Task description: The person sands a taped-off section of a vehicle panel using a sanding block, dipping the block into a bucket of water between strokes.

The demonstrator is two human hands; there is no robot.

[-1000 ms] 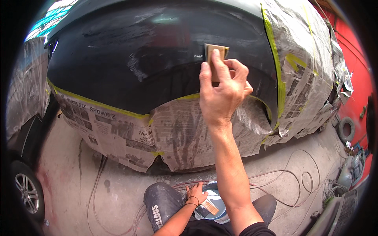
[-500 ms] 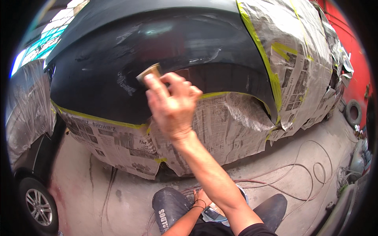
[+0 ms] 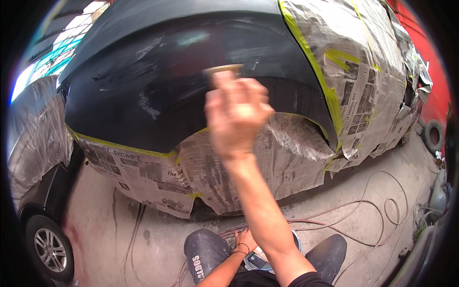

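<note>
My right hand (image 3: 236,112), blurred by motion, is closed round a flat tan sanding pad (image 3: 223,70). It is over the dark car body panel (image 3: 119,95), just above the wheel arch; whether the pad touches the panel is hard to tell. Pale smears and scuffs mark the dark surface. Low between my knees, my left hand (image 3: 245,240) is beside a bucket (image 3: 297,239), partly covered by my right forearm. Its fingers are mostly hidden, and I cannot see whether it holds anything.
Newspaper (image 3: 229,167) edged with yellow masking tape (image 3: 311,57) covers the car below and right of the panel. Hoses (image 3: 334,217) loop over the concrete floor. A plastic-draped car (image 3: 36,138) stands at left, a loose tyre (image 3: 433,136) at far right.
My right hand has moved right and slightly up across the panel with the sanding pad, which is now more level. My left hand has stayed by the bucket.
</note>
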